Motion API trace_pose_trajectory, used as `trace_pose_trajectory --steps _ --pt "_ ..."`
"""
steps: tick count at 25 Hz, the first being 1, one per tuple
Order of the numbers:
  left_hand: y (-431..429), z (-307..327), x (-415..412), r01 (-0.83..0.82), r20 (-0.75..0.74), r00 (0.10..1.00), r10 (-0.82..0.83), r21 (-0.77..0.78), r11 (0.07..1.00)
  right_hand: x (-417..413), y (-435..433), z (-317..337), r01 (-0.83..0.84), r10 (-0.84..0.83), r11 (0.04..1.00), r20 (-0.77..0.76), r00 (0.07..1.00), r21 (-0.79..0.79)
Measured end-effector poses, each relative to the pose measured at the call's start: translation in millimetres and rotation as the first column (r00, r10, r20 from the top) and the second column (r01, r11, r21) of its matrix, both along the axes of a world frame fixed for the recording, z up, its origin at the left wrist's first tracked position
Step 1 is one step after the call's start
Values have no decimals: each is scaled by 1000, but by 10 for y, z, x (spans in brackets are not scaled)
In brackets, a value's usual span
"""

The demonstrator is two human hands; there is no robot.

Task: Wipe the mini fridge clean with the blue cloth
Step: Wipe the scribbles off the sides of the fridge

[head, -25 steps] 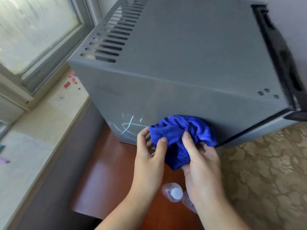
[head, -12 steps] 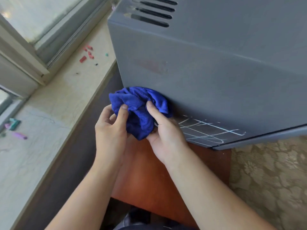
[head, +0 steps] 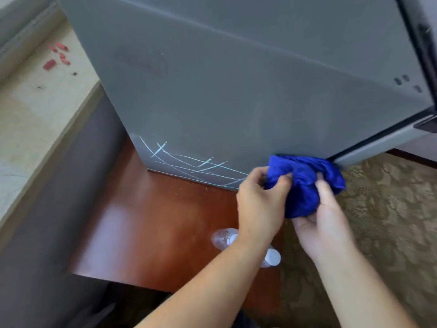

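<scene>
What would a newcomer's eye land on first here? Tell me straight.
The bright blue cloth, bunched in both hands, left hand and right hand, is pressed to the grey fridge's lower edge. Left of it, pale scribbled lines cross the fridge side above the reddish wooden table.

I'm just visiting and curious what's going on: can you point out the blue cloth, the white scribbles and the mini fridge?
blue cloth (head: 305, 183): head view, middle of the bunched fabric.
white scribbles (head: 189, 165): head view, crossing lines low on the panel.
mini fridge (head: 236, 91): head view, bare grey side.
</scene>
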State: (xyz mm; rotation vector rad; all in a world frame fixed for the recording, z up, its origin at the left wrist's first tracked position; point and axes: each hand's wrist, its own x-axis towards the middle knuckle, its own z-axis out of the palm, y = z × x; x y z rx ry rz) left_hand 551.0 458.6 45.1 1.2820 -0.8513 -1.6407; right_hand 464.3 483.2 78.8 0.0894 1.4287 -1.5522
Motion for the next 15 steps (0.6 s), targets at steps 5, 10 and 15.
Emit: trace_pose_trajectory --steps 5,10,15 --pt "-5 -121 -185 101 22 995 -102 45 994 -244 64 -192 61 -60 996 -21 998 66" --pt "-131 -259 101 113 155 980 -124 77 991 21 -49 -376 -15 12 998 46 999 62" --pt "-267 -293 789 -88 164 983 81 32 996 533 -336 -543 -192 187 980 100 977 47"
